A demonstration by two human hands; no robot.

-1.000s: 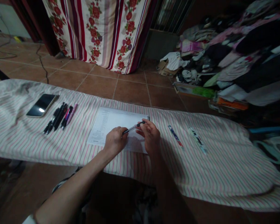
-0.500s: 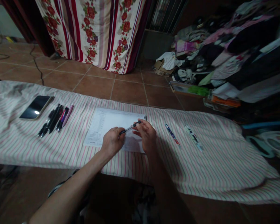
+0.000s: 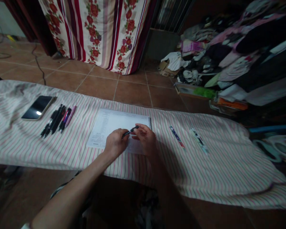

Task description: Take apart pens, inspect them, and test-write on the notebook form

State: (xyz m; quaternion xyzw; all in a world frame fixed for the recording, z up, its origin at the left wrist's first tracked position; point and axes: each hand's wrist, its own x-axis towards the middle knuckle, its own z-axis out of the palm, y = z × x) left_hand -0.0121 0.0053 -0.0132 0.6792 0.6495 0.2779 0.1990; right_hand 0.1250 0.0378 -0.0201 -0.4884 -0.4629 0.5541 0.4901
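Above a spiral notebook (image 3: pixel 124 115), both hands are on one dark pen (image 3: pixel 130 130). My left hand (image 3: pixel 115 142) is closed around its lower left end. At the upper right end, the thumb and fingertips of my right hand (image 3: pixel 146 138) pinch the black tip, which may be a cap or the pen's end; I cannot tell which. The notebook lies flat with a printed white page, its spiral binding on the right. My hands and their shadow cover its lower part.
A striped cloth (image 3: pixel 228 162) covers the long surface. On the left lie a smartphone (image 3: pixel 38 108) and several pens (image 3: pixel 56 120). To the right are a dark patterned slim item (image 3: pixel 177 138) and a pale one (image 3: pixel 199 140). Clothes (image 3: pixel 212 47) are piled beyond.
My right hand has moved left, closer to my left hand. The thin pale stretch between the pen's dark parts has shortened. The view has shifted slightly.
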